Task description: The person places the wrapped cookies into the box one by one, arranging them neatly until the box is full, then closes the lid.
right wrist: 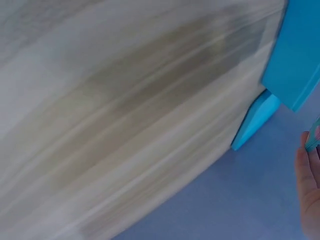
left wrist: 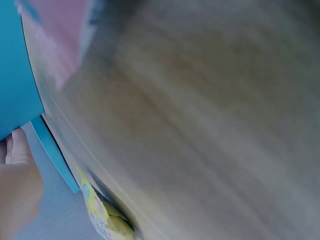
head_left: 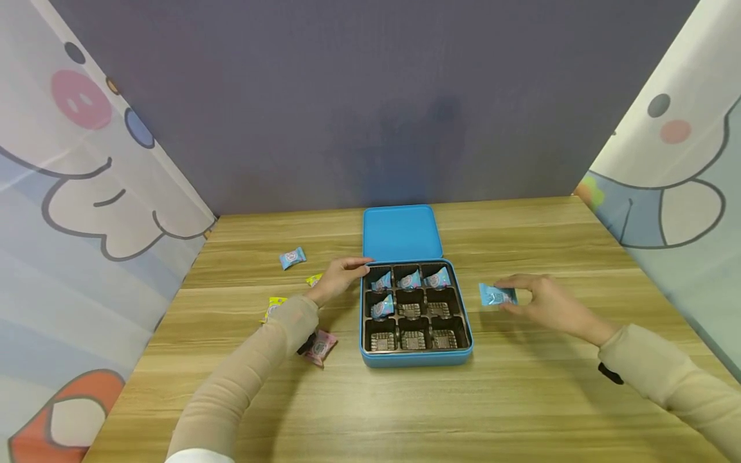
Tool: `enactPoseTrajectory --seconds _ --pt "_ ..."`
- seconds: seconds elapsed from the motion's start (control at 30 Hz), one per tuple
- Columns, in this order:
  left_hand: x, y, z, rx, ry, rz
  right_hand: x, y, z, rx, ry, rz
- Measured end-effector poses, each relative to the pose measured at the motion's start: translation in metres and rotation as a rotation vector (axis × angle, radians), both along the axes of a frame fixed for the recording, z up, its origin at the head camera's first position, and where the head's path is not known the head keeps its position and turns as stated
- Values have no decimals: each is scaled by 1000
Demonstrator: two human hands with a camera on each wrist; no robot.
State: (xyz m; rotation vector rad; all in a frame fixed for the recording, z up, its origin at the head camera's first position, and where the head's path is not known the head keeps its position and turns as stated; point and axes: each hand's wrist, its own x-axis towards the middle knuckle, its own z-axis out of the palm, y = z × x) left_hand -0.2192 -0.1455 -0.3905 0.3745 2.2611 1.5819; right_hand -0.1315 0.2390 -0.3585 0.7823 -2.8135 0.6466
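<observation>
A blue tin [head_left: 415,360] with its lid [head_left: 402,233] folded back stands on the table, fitted with a brown divided tray [head_left: 412,314]. Blue-wrapped candies fill the three back compartments, and one more candy [head_left: 382,307] sits in the middle row at left. My left hand [head_left: 340,278] touches the tin's back left corner, its fingers on the rim. To the right of the tin, my right hand [head_left: 547,305] pinches a blue-wrapped candy [head_left: 496,295] between thumb and fingers, above the table. In the right wrist view the hand [right wrist: 310,185] is only partly visible.
Left of the tin lie a blue candy [head_left: 292,258], yellow candies [head_left: 274,307] and a pink candy [head_left: 321,348], some partly behind the left arm. A grey wall [head_left: 382,103] rises behind the wooden table [head_left: 405,411]. Printed curtains hang at both sides.
</observation>
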Motion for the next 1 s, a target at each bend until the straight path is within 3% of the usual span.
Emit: enactPoseTrajectory --seconds 0.07,0.3,0.4,0.77,1.0 --pt "0 0 -1 0 -8 2 -3 0 1 3 29 12" --pt "-13 -4 -26 14 -10 12 -7 -4 8 4 92 23" --pt "-14 -4 -30 11 10 23 -9 -7 12 7 113 34" --pt "-15 -4 -30 -2 33 54 -18 -19 22 28 95 20" --pt "-17 -3 -30 5 20 34 -22 -28 26 10 52 22"
